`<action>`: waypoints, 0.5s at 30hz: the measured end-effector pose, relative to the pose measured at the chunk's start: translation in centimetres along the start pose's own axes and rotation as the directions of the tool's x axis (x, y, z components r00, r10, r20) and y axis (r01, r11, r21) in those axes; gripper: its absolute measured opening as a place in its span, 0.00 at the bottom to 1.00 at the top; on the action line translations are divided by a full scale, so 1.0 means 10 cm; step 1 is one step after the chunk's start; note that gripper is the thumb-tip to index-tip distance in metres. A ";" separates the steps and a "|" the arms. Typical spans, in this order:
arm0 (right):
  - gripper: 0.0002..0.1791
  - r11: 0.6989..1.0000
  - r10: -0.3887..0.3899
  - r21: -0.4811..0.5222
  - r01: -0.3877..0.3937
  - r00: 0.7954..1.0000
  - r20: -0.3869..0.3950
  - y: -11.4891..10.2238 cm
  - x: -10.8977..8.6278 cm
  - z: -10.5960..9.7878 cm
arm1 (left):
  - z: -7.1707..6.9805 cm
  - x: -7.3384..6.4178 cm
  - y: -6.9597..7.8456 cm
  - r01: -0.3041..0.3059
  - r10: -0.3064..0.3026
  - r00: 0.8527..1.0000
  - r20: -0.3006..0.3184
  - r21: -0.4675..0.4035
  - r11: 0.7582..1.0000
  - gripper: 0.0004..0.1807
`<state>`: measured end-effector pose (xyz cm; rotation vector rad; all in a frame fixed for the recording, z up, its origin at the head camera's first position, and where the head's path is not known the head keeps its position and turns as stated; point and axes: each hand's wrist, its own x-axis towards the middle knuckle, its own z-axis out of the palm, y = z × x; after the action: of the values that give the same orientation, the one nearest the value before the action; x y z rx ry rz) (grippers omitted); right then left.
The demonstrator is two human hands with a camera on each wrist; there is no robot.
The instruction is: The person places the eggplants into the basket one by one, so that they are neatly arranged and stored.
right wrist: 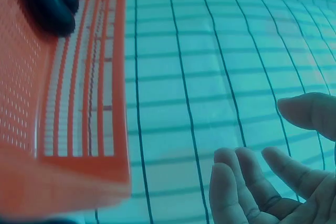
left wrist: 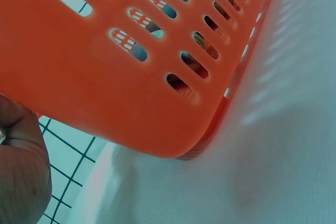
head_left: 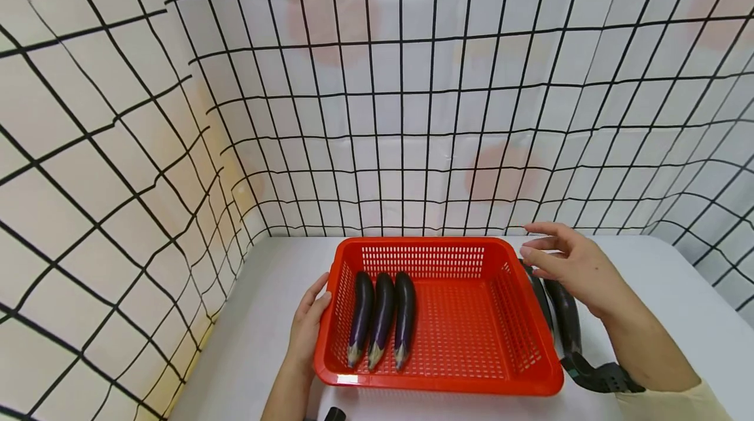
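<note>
A red plastic basket point(head_left: 453, 382) with slotted walls stands on the white table. Three dark purple eggplants point(head_left: 381, 319) lie side by side in its left part, their stem ends toward me. My left hand point(head_left: 307, 323) holds the basket's left rim, thumb at the edge; the left wrist view shows the basket's outer wall point(left wrist: 79, 93) close up. Beyond the basket's right side lie more dark eggplants point(head_left: 563, 313), partly hidden by the rim and my right hand. Over them is my right hand point(head_left: 574, 267), fingers loosely bent and apart from the thumb, holding nothing.
White walls point(head_left: 424, 107) with a black grid of lines rise behind and on both sides of the table point(head_left: 247, 316). A black wrist strap point(head_left: 601, 376) sits on my right wrist. A small black object point(head_left: 334, 414) shows at the bottom edge, near my left forearm.
</note>
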<state>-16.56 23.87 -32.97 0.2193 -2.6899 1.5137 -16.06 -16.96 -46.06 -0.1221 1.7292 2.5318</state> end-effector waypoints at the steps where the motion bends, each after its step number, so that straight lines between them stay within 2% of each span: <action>1: 0.33 1.000 0.005 -0.023 -0.006 1.000 -0.024 0.04 -0.03 -0.03 | 0.00 0.00 -0.01 -0.002 0.002 1.000 -0.002 -0.002 1.000 0.25; 6: 0.35 0.991 0.062 -0.113 -0.077 0.989 -0.132 0.25 -0.15 -0.16 | 0.00 0.00 -0.02 -0.010 0.010 1.000 -0.007 -0.012 1.000 0.24; 15: 0.39 0.972 0.197 -0.075 -0.221 0.950 -0.242 0.69 -0.28 -0.20 | -0.01 0.00 -0.02 -0.022 0.022 1.000 0.007 0.012 1.000 0.23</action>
<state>-14.82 29.38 -38.11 -0.2422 -2.6566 1.3450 -16.04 -16.98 -46.23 -0.0946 1.7523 2.5338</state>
